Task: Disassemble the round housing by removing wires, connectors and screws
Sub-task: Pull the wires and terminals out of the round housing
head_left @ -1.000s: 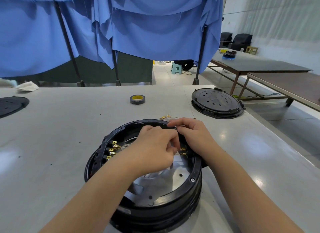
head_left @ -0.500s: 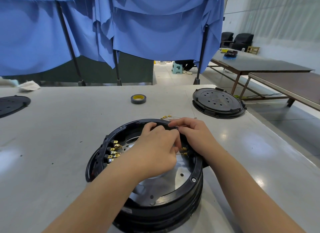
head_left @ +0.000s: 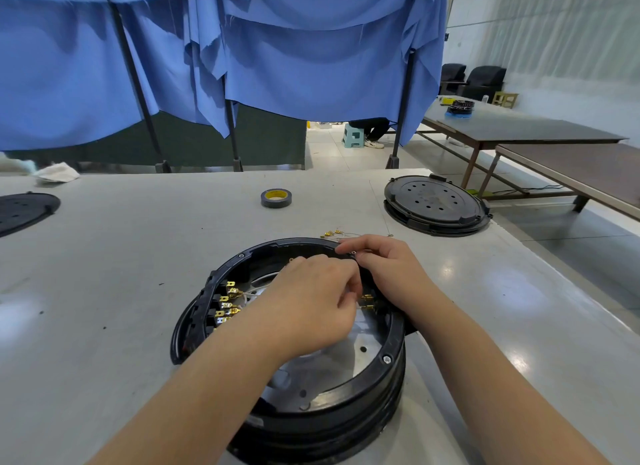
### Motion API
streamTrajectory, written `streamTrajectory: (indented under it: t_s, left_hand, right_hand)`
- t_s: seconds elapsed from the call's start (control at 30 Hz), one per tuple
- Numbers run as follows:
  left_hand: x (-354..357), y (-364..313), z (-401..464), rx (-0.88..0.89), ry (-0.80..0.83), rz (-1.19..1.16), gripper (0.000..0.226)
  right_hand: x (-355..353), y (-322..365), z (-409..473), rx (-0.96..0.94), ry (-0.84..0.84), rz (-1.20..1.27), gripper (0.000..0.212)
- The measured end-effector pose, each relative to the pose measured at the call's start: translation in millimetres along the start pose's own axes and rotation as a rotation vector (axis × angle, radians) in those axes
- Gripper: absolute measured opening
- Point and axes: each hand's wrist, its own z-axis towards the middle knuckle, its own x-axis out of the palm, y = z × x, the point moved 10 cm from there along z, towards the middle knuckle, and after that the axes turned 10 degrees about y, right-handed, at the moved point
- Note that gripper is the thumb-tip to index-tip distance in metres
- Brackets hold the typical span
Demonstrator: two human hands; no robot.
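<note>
Head view: one round housing (head_left: 311,405) sits on the surface (head_left: 104,274); both hands reach inside. Left hand (head_left: 311,308) pinches a thin wire near two brass connectors (head_left: 367,302), its fingertips partly hidden. Right hand (head_left: 388,270) curls over the rim; I cannot tell its grip.

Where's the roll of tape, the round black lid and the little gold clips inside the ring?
roll of tape (head_left: 276,198), head view, on its top edge.
round black lid (head_left: 435,205), head view, middle of its flat top.
gold clips (head_left: 227,305), head view, on one clip.
</note>
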Motion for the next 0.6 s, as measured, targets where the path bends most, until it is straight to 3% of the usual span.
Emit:
streamTrajectory:
  t_s: [0.6]
  left_hand:
    - [1, -10, 3, 0.032, -0.028, 0.162, 0.017]
  right_hand:
    - [2, 2, -1, -0.027, 0.041, 0.090, 0.043]
